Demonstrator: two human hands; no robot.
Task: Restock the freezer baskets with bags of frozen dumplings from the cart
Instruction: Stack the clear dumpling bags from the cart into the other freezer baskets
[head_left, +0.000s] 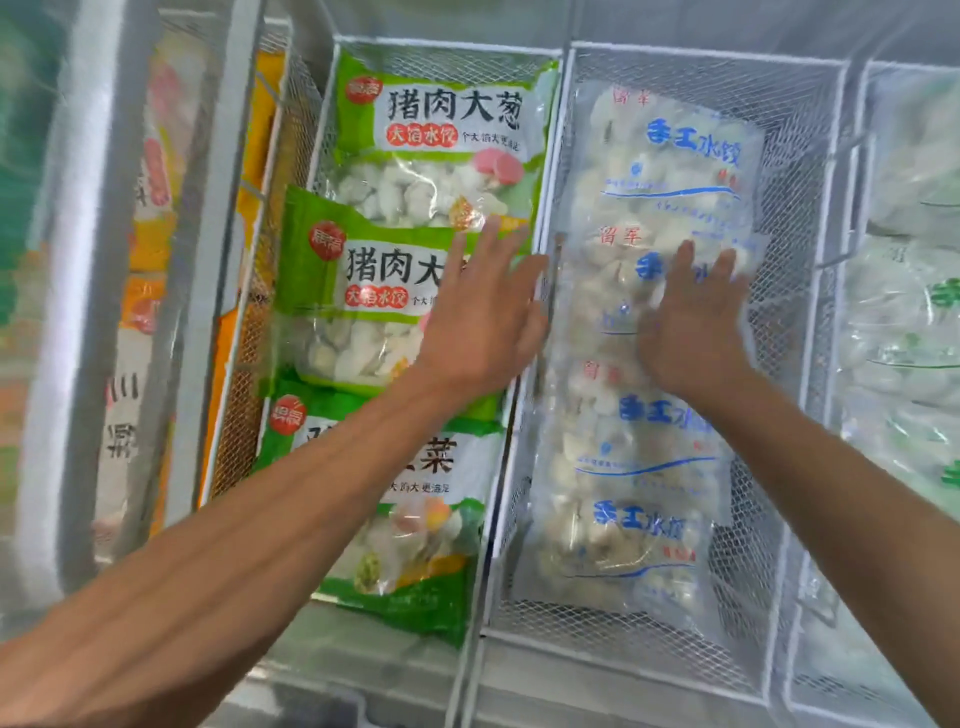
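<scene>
Head view, hands (693, 317) over clear bags (670, 171), green bags (441, 135) beside

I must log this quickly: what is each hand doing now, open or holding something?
Left hand: open, fingers straight, over the green dumpling bag.
Right hand: open, flat on the clear dumpling bag.

bags (670, 171) fill basket (800, 218), right strip free

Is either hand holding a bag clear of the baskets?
No: the left hand and right hand lie open and flat, the right one on the clear bags already in the basket.
</scene>
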